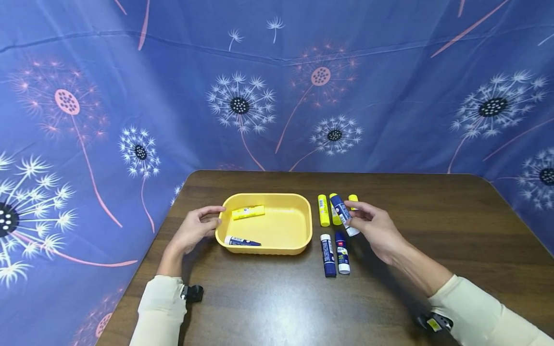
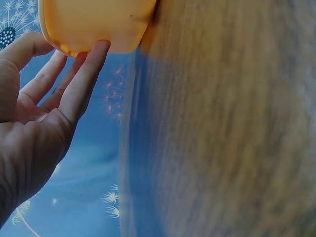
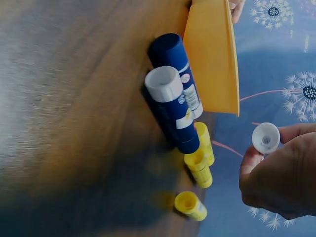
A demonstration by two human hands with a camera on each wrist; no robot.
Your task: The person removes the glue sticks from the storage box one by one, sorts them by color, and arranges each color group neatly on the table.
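My right hand (image 1: 383, 235) pinches a blue glue stick (image 1: 342, 211) with a white end, lifted and tilted above the yellow ones. In the right wrist view its round white end (image 3: 266, 139) faces the camera. My left hand (image 1: 195, 228) touches the left end of a yellow tray (image 1: 306, 226), its fairly straight fingers (image 2: 86, 81) against the outer wall. Inside the tray lie a yellow glue stick (image 1: 248, 212) and a blue glue stick (image 1: 242, 241), the latter partly hidden by the near wall.
Right of the tray lie yellow glue sticks (image 1: 323, 210), some partly covered by the right hand and its glue stick. Nearer me, two blue glue sticks (image 1: 328, 254) lie side by side on the brown wooden table (image 1: 259, 298). A blue dandelion-print cloth (image 1: 277, 96) hangs behind.
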